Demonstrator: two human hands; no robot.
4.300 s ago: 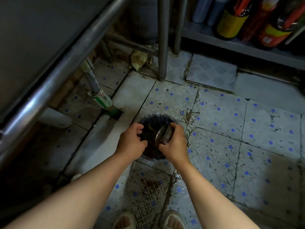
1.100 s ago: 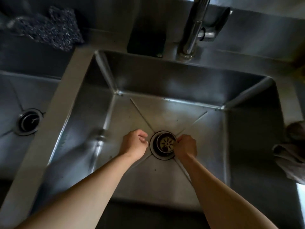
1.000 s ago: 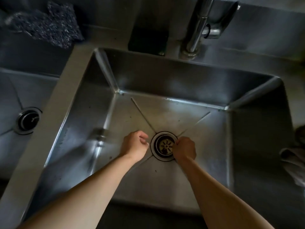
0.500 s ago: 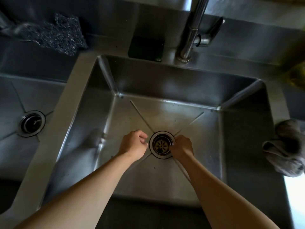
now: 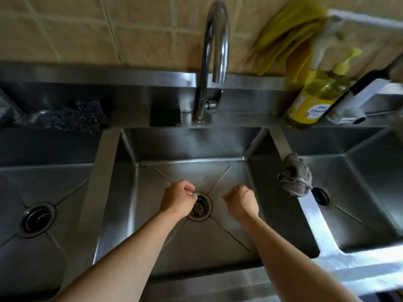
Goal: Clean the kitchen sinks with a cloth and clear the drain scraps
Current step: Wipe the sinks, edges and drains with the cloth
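while both hands (image 5: 209, 202) hover curled, the strainer (image 5: 199, 207) sits in the middle sink (image 5: 152, 192).

— What sort of place are you standing in?
— A kitchen: you face a steel triple sink (image 5: 257, 147) with a tall faucet (image 5: 212, 62) behind its middle basin.
— What else shows it?
— Tan wall tiles (image 5: 130, 29) behind the faucet, a yellow dish soap bottle (image 5: 311, 103) to its right, a dark scouring pad (image 5: 74, 117) to its left.
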